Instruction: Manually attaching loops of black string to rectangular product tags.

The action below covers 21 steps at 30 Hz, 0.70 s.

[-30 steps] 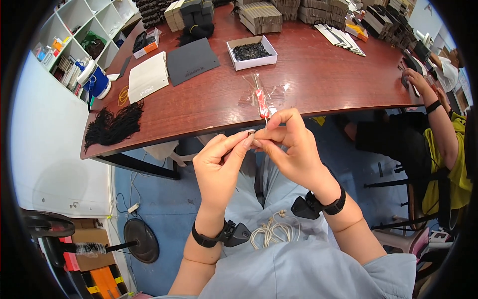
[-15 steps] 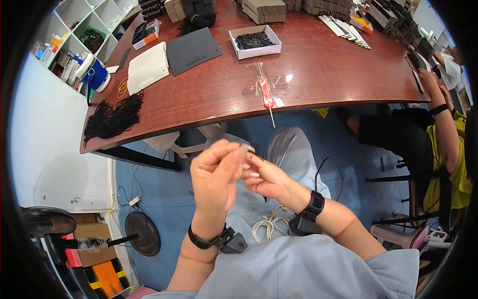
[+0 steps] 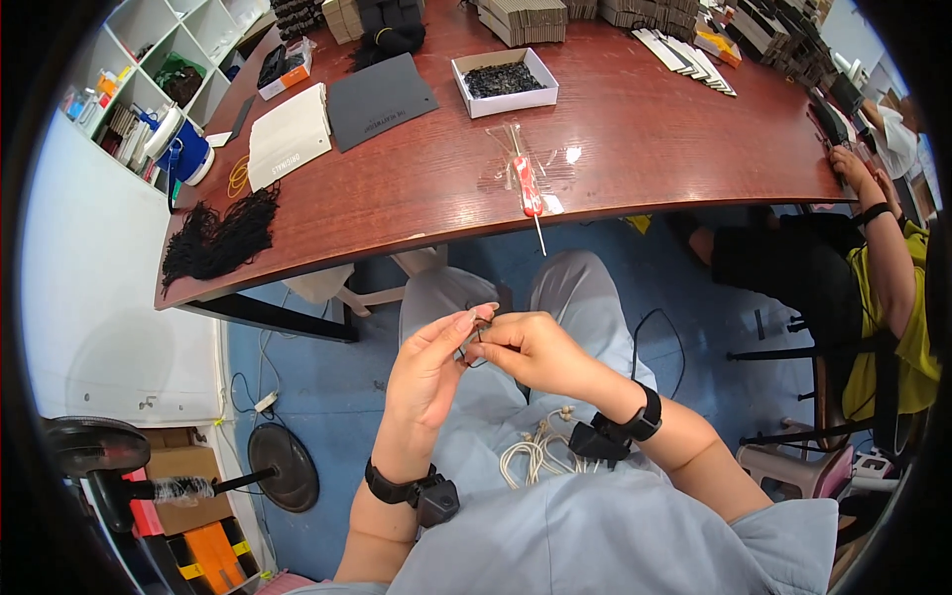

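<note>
The left hand (image 3: 424,362) and the right hand (image 3: 540,349) are close together over the lap (image 3: 466,416), pinching a thin black string (image 3: 483,322) between their fingertips, and a red-handled tool (image 3: 527,188) lies on the table (image 3: 387,203) with its tip poking past the edge.

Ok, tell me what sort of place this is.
Most likely a small workshop for handwork: the reddish-brown table bears a bundle of black cords, a white open box of small black pieces, and a red-handled tool under clear tape.
</note>
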### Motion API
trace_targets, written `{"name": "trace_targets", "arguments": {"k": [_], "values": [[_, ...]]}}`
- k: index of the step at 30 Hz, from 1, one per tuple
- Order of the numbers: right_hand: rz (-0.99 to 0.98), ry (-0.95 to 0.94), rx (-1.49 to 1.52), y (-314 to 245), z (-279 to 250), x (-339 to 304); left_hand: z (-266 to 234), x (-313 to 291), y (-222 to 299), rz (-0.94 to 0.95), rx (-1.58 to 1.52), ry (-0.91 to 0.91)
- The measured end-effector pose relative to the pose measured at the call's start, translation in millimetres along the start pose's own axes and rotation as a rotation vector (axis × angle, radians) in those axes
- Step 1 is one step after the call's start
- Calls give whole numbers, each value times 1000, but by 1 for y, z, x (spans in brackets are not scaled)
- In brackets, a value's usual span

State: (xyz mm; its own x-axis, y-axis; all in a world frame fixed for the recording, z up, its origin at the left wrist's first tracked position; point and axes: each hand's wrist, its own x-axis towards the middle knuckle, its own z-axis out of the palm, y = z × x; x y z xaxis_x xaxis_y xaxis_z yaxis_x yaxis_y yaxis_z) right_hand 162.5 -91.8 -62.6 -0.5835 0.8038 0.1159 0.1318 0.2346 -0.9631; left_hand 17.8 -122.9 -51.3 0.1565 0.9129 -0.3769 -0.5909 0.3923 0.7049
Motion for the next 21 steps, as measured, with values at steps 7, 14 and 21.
{"name": "trace_targets", "arguments": {"k": [7,14,21], "values": [[-4,-20,-150,4,7,-11,14,5,2,209,56,24],[-7,-41,-97,-5,-2,-13,19,-1,5,297,48,-32],[35,300,367,-29,-40,-6,27,-5,4,347,206,-112]]}}
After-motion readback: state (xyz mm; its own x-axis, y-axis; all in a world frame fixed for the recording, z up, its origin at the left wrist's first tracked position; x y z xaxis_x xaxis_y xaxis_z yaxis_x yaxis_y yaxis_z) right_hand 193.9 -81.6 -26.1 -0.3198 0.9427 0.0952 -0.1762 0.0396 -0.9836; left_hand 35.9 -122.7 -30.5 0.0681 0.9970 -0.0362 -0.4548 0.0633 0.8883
